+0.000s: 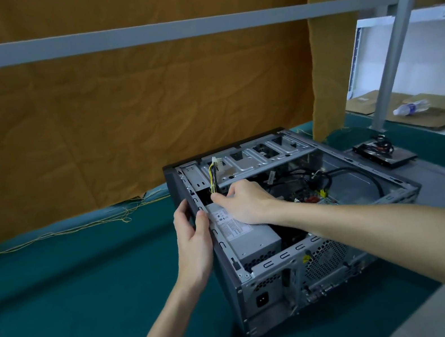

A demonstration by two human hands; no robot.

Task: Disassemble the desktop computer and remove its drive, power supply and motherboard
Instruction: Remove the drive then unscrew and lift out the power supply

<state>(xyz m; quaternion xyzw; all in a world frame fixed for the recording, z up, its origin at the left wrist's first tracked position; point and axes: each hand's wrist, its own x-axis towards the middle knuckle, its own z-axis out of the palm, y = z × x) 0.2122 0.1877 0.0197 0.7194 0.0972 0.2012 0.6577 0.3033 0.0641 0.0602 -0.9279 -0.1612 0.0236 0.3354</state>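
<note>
Power supply [244, 231] under hands, cables [214, 180] beside.

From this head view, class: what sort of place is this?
Probably a workshop or storeroom bench: an opened desktop computer case on a teal-covered table, metal shelving and cardboard boxes behind.

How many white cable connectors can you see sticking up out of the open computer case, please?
1: a white connector on yellow and black wires stands above the right hand, in front of the drive cage. Others may be hidden among the cables deeper inside.
</note>
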